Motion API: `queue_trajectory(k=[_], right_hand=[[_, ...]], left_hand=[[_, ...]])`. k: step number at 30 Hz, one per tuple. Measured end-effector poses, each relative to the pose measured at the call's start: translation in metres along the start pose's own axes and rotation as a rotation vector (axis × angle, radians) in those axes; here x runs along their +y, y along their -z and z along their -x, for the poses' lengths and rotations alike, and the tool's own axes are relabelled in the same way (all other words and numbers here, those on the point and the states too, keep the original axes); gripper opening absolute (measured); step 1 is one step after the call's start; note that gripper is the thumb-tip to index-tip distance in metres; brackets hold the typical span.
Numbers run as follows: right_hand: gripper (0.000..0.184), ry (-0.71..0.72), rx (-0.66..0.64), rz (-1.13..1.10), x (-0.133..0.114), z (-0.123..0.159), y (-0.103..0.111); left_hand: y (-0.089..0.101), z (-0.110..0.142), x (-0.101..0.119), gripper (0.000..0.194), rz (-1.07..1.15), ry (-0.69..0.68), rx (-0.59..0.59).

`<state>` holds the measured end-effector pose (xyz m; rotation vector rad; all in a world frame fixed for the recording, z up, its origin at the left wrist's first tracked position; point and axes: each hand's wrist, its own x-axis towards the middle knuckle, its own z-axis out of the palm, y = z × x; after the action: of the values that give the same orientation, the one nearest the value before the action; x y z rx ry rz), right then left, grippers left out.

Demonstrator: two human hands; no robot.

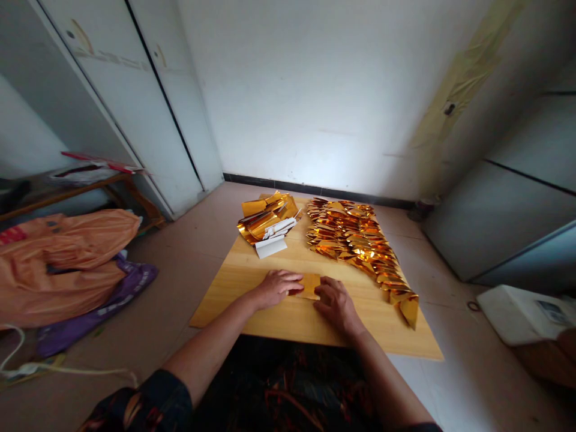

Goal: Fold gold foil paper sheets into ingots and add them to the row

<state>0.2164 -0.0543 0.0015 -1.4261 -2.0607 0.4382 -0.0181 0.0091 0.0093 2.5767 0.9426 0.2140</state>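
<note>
Currently, left hand (274, 289): fingers drawn together, holding the left end of the gold paper (310, 287); thumb mostly hidden.
Right hand (337, 303): fingers curled, narrow gap to the thumb, touching or just beside the paper's right edge; pinch or light rest, cannot tell.
Gold paper: on the near half of the counter (225, 294), between both hands, in front of the body; near the middle from side to side.
Long axis: apparently side to side, from left fingers to right fingers; left end partly covered, so full length unclear.
Pointing: no clear tip; free end toward the right hand, broad face up, apparently lying nearly flat.
Handling: best to steady the left end with light fingertips, square the right edge before pressing, then smooth along the length with even pressure; likely to crease or slip if squeezed hard or pulled from one side only.
Loose gold sheets (258, 225): far left part of the counter, fanned in an untidy pile, beyond the left hand.
White strips (281, 227): against that pile, with a white card (271, 247) just nearer.
Folded gold pieces (344, 231): nested in rows, far right, trailing nearer along the right edge.
</note>
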Motion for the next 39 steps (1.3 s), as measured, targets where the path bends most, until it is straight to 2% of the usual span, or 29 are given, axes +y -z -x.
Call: queue_trajectory(k=[8, 13, 17, 25, 29, 32, 36, 39], right_hand=[[0.022, 0.087, -0.098, 0.199, -0.011, 0.006, 0.002], [0.022, 0.099, -0.081, 0.195, -0.008, 0.006, 0.002], [0.021, 0.078, -0.088, 0.158, -0.005, 0.001, 0.002], [0.020, 0.078, -0.082, 0.150, -0.008, -0.003, 0.003], [0.024, 0.087, -0.075, 0.188, -0.012, -0.006, 0.001], [0.019, 0.076, -0.045, 0.118, -0.010, -0.011, -0.002], [0.016, 0.019, 0.018, 0.001, -0.003, -0.021, -0.004], [0.019, -0.006, -0.005, 0.031, -0.001, -0.031, -0.002]], left_hand=[[0.003, 0.000, -0.004, 0.045, 0.001, -0.002, -0.045], [0.008, 0.000, -0.011, 0.053, 0.124, -0.052, -0.076], [0.004, 0.003, -0.010, 0.054, 0.144, -0.048, 0.012], [-0.010, 0.002, -0.005, 0.036, 0.163, -0.006, 0.186], [-0.011, 0.002, -0.003, 0.026, 0.235, 0.000, 0.250], [-0.009, 0.001, 0.000, 0.019, 0.296, 0.023, 0.289], [-0.007, -0.002, 0.004, 0.019, 0.314, 0.066, 0.358], [-0.007, -0.007, 0.006, 0.020, 0.295, 0.131, 0.395]])
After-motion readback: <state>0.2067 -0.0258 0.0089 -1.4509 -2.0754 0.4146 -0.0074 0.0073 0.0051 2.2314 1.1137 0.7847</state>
